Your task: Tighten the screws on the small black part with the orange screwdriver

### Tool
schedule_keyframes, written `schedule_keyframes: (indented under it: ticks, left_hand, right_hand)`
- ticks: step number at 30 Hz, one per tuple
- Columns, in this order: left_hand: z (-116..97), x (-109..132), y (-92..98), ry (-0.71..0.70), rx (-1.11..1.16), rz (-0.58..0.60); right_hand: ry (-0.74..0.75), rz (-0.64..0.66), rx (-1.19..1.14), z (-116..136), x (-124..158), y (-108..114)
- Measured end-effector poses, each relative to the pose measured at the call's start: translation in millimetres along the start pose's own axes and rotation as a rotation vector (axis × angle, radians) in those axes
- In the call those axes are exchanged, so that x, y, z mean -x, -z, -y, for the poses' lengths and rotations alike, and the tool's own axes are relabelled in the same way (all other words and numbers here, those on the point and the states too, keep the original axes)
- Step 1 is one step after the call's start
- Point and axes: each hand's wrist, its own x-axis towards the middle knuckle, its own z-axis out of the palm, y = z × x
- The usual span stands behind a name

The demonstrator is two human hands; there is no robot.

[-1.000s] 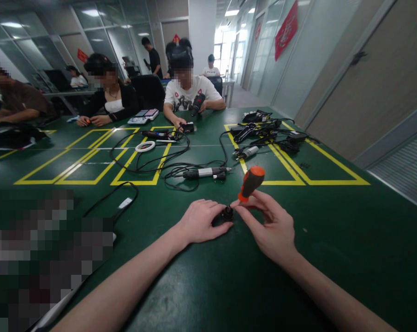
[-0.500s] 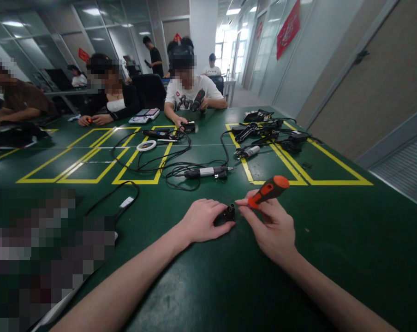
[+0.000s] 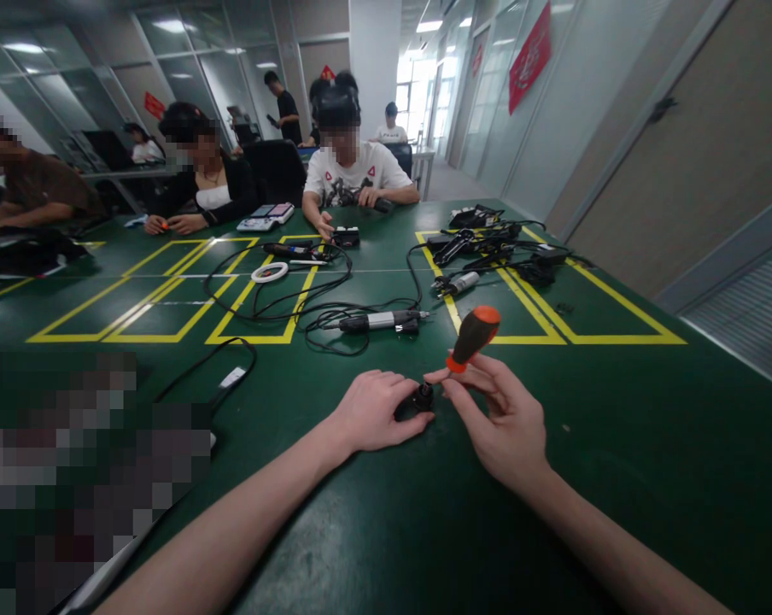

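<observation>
My left hand point(image 3: 383, 412) rests on the green table with its thumb and fingers closed around a small black cylindrical part point(image 3: 423, 395). The part's round end points up and toward the right; the rest of it is hidden by the hand. In my right hand point(image 3: 505, 410) is a screwdriver point(image 3: 474, 335) with an orange and dark handle, pinched low by the fingertips. Its handle leans up to the right. The tip is hidden at the fingers, just right of the black part, and I cannot tell whether it touches.
Ahead lies a grey and black electric screwdriver point(image 3: 379, 320) with looped cable. Tangled black cables and tools point(image 3: 488, 248) lie back right. A white ring point(image 3: 269, 272) sits left of centre. A co-worker in a white shirt point(image 3: 357, 175) sits opposite. Yellow tape point(image 3: 251, 341) marks the table.
The screwdriver in my right hand has swung more upright and shifted left toward the black part. My left hand stays put. The co-worker opposite has lowered a dark tool.
</observation>
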Motion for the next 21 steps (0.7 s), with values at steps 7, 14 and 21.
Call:
schedule_keyframes:
  ticks: [7, 14, 21]
  left_hand:
    - [-1.9, -0.6, 0.2, 0.001, 0.002, 0.003]
    - [-1.8, -0.2, 0.8, 0.008, 0.006, 0.002]
    - [-0.4, 0.4, -0.6, 0.004, 0.008, -0.009]
  right_hand:
    - [0.049, -0.052, -0.007, -0.9, -0.1, -1.3]
    - [0.079, -0.061, 0.015, 3.7, -3.1, -0.8]
    - [0.05, -0.015, 0.041, 2.7, -2.4, 0.8]
